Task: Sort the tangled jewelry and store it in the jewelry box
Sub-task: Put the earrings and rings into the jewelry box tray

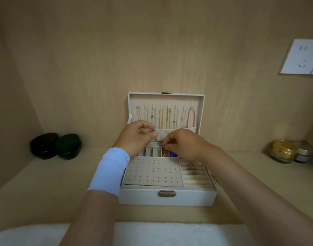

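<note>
gold chain (pixel 157 140), hard to make out, runs between our left hand (pixel 138 134) and right hand (pixel 185 144), both pinching it close together over the back compartments (pixel 153 151) of the open jewelry box (pixel 139 198). we judge it best to tease loops apart gently, keeping slack.

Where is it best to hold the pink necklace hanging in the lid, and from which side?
Probably pinch the pink necklace near its top, from the front: it hangs flat against the upright lid, leaving only its front free.
</note>
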The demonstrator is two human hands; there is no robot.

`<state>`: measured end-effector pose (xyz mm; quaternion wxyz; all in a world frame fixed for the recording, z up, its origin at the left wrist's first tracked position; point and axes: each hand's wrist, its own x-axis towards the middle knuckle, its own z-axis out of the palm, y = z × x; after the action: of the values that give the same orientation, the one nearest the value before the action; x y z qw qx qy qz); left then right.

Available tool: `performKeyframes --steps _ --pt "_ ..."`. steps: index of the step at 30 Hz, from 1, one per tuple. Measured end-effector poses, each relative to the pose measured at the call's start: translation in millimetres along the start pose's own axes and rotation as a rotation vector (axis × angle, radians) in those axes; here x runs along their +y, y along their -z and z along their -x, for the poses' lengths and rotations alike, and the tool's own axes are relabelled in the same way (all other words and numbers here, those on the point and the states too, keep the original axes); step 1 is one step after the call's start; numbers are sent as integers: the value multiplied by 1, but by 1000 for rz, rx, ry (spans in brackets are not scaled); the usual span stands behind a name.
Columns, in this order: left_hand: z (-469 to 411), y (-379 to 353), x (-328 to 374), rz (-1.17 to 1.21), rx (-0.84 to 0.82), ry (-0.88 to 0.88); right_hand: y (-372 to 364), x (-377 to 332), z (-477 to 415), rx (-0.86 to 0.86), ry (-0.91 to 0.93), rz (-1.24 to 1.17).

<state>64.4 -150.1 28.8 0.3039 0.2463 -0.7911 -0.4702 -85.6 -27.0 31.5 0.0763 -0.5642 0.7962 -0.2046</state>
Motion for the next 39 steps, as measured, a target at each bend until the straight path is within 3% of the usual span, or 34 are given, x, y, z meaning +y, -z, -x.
performKeyframes --steps 4,8,10,13,18,25,29,39 --pt "-1 -5 2 -24 0 -10 -1 1 -4 -60 37 12" --pt "1 -14 0 -38 -24 -47 12 2 -2 119 -13 -328" --pt "-1 -19 -1 -21 -9 -27 18 -3 3 69 -34 -550" --pt "-2 -24 -1 12 6 28 16 -4 8 53 -29 -624" --pt "-3 -24 -6 -129 -37 72 3 9 0 48 -61 -555" --pt "-3 -24 -14 -369 -160 20 -10 13 -6 58 -83 -219" --pt "-3 -23 -14 -389 -171 9 -6 6 -10 45 -65 -39" --pt "0 -25 -10 -477 -150 -5 -1 3 -17 -33 -11 -32"
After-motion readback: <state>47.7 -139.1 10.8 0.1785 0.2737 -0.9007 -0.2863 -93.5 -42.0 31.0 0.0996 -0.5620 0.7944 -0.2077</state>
